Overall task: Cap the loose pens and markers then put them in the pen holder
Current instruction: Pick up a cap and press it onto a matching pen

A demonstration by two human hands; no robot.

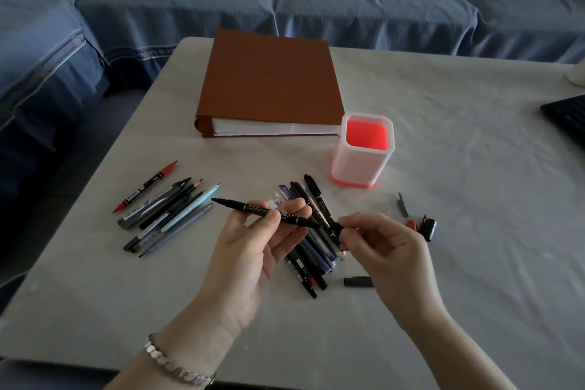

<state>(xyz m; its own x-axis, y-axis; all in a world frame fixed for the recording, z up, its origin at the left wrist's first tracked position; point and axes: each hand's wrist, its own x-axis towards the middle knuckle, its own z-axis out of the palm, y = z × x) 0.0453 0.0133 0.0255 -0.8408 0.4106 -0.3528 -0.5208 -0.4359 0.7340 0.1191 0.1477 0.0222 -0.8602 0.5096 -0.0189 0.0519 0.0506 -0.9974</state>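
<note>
Head view: binder (269, 79) behind pen holder (361, 165)

readable text: none | held marker (269, 211): white print, too blurred

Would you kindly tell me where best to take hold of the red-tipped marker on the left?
Pinch the red-tipped marker by its black middle, from above: both ends are bare red tips, and it lies flat at the outer edge of the left pile, that side free.
</note>
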